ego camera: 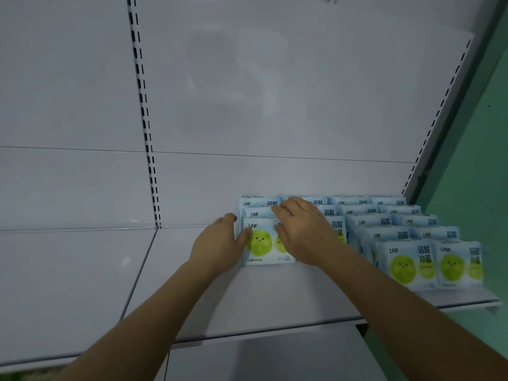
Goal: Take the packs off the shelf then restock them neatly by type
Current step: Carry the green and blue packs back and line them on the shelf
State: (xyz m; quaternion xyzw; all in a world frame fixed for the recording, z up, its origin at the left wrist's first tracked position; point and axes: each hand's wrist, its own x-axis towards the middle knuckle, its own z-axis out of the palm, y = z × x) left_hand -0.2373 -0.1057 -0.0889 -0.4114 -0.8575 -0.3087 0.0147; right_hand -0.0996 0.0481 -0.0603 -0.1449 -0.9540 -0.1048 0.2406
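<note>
Landmark: front pack, white and blue with a green smiley circle, upright at the head of the leftmost row on the shelf.

Left of it: bare white shelf out to the slotted upright, lots of room there. Toward the camera from it: bare shelf down to the front edge.

Left hand is on the pack's left edge, thumb over its face, fingers curled around the side, so it grips the pack.

Right hand lies over the pack's right half and the packs just behind it; fingers fairly straight, pressing, nothing pinched.

Right of it: more rows of the same packs, upright, touching, front ones closer to the shelf lip. They run to the shelf's right end by the green wall; no spare room on that side.
</note>
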